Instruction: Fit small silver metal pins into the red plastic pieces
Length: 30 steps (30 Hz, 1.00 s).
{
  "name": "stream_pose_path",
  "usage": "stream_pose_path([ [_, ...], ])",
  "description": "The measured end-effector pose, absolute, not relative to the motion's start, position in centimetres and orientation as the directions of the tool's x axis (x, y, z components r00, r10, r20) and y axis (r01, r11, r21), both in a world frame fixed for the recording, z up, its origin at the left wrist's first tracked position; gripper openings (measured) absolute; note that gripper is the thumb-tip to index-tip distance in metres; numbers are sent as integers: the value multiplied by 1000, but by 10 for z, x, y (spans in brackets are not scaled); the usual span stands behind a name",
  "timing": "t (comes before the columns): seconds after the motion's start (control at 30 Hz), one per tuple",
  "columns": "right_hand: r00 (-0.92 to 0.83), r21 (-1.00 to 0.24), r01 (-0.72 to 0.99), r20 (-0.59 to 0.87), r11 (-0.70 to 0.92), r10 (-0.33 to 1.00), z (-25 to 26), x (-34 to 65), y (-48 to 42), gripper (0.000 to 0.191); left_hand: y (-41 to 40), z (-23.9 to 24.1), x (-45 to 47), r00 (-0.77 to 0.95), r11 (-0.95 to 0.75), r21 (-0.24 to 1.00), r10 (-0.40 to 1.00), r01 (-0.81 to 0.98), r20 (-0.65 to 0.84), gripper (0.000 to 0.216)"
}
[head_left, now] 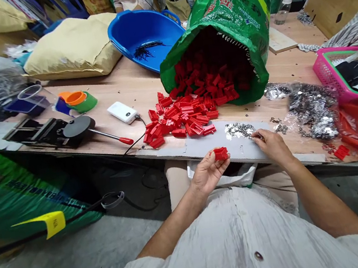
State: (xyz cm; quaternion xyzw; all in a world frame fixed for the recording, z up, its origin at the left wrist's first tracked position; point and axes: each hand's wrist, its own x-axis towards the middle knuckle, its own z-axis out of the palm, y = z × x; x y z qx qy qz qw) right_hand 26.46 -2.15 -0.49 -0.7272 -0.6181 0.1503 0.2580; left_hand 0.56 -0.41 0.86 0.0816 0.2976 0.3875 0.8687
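My left hand (207, 170) is closed around a red plastic part (221, 154), a small box-like piece, held just in front of the table edge. At the near edge of a grey board (203, 143), the fingertips of my right hand (272, 146) pinch together; what is between them is too small to make out. Beside those fingers lies a spread of small shiny metal pieces (238, 130). Beyond my left hand a heap of red plastic parts (183, 116) spills from a green woven sack (230, 11) lying on its side.
A blue basin (121, 34) stands behind the heap. To the left are a white power bank (122, 112) with a cable and a black lever device (58, 132). On the right lie a plastic bag of metal pieces (313, 104) and a pink basket (324, 77).
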Motion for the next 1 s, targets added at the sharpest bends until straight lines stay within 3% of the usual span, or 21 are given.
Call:
stream_pose_path([
  [0.1, 195, -526, 845, 137, -96, 971, -9, 263, -10, 17, -1, 11, 7, 519, 707, 290, 684, -646, -513, 14],
  [0.23, 200, -477, 874, 174, -95, 964, -13, 263, 1, 16, 3, 15, 8, 518, 731, 214, 630, -649, -578, 28],
  [0.5, 144, -399, 915, 166, -67, 975, -14, 266, 6, 16, 6, 15, 7, 535, 747, 135, 578, -651, -616, 34],
  [0.83, 120, -409, 912, 177, -38, 977, -16, 269, 1, 18, 3, 13, 7, 571, 767, 97, 549, -634, -610, 34],
  [1.0, 138, -455, 890, 201, -33, 970, -17, 269, -2, 22, 1, 7, 6, 589, 786, 160, 566, -597, -577, 31],
])
